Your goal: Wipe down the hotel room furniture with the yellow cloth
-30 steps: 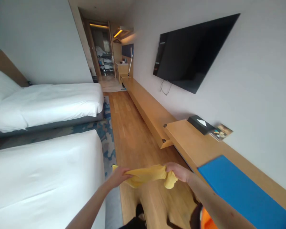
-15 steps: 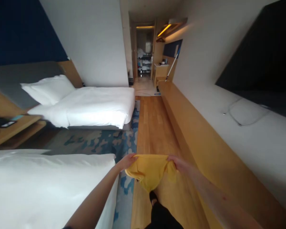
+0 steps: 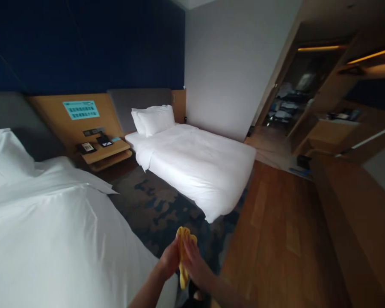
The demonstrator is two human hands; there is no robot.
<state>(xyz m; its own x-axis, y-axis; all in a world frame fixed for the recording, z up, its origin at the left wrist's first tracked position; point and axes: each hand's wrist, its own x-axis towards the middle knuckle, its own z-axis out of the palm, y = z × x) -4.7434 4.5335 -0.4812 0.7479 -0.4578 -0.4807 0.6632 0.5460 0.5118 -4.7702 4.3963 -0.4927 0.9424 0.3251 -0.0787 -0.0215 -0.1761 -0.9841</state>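
We see a hotel twin room from a head-worn camera looking down and forward. At about 6 o'clock, low in the view, our left hand (image 3: 170, 259) and right hand (image 3: 192, 261) are pressed together palm to palm with a yellow cloth (image 3: 182, 252) sandwiched between them; each grip is closed flat on the cloth, which sticks up above the fingertips and hangs a little below the palms.

The near bed (image 3: 60, 231) fills the 8 o'clock area, made up in smooth white linen, with a white pillow at 9 o'clock. The hands hover just beside its foot corner. The far bed (image 3: 195, 167), also white, lies at 12 o'clock, with a pair of pillows (image 3: 154, 119) stood against a grey padded headboard.

Between the beds at 10 o'clock a wooden bedside shelf (image 3: 107, 152) juts from a wood wall panel; it carries a few small dark items, too small to identify. A pale blue notice (image 3: 81, 109) is fixed to the panel above. The wall behind is dark navy.

A patterned blue and grey carpet (image 3: 160, 209) runs between the beds, giving way to a wood plank floor (image 3: 276, 239) at 3 o'clock. A long wooden bench unit (image 3: 359, 222) lines the right side. At 1 o'clock an open entry area (image 3: 291, 107) shows blurred shelving under warm strip lights.
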